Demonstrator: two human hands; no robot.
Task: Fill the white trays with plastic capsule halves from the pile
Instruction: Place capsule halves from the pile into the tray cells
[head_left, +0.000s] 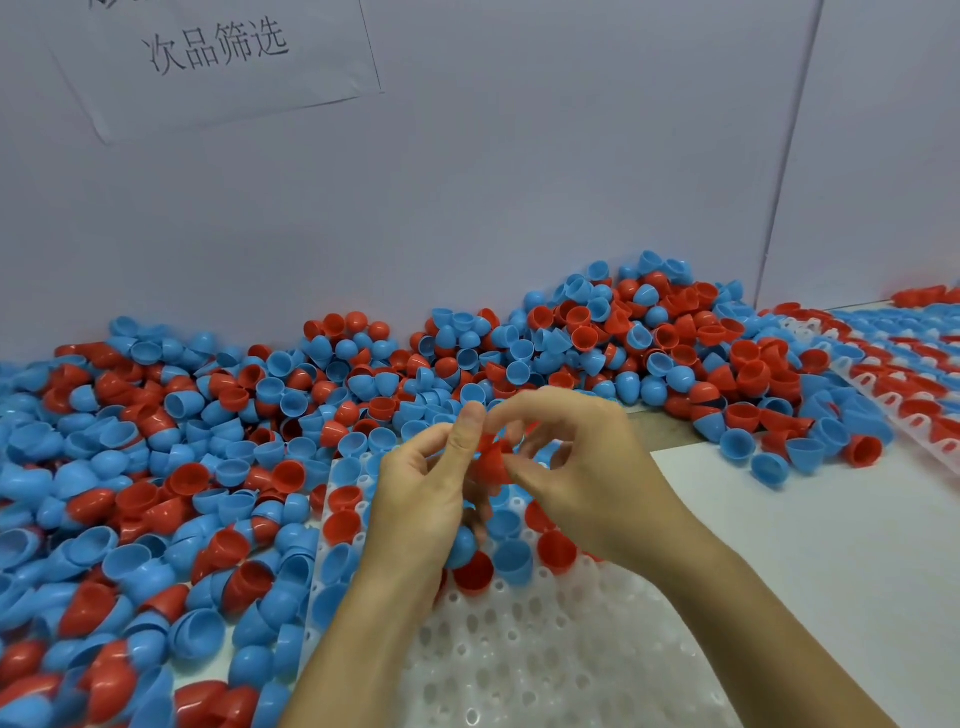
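A white table (831, 545) runs up to a pale grey wall (519, 182), with a corner seam in the wall toward the right. A sheet of paper (218, 62) with printed characters is stuck to the wall, high above the left part of the pile.

The pile (363, 374) of red and blue plastic capsule halves lies along the foot of the wall and spreads down the left side of the table, heaped highest just left of the corner seam. Some halves are nested or joined red to blue.

A white tray (519, 649) with rows of round holes lies on the table just right of the pile's lower part. Its far rows hold red and blue halves, while the near holes are bare. The pile laps against the tray's left edge. More filled trays (909, 364) lie beyond the pile's right end.

Both hands hover over the tray's far rows, blocking the view of several holes. The left hand (421, 493) and right hand (587, 467) meet with curled fingers, pinching a red capsule half (491, 462) between them. A blue half (460, 545) shows under the left palm; whether it is held I cannot tell.
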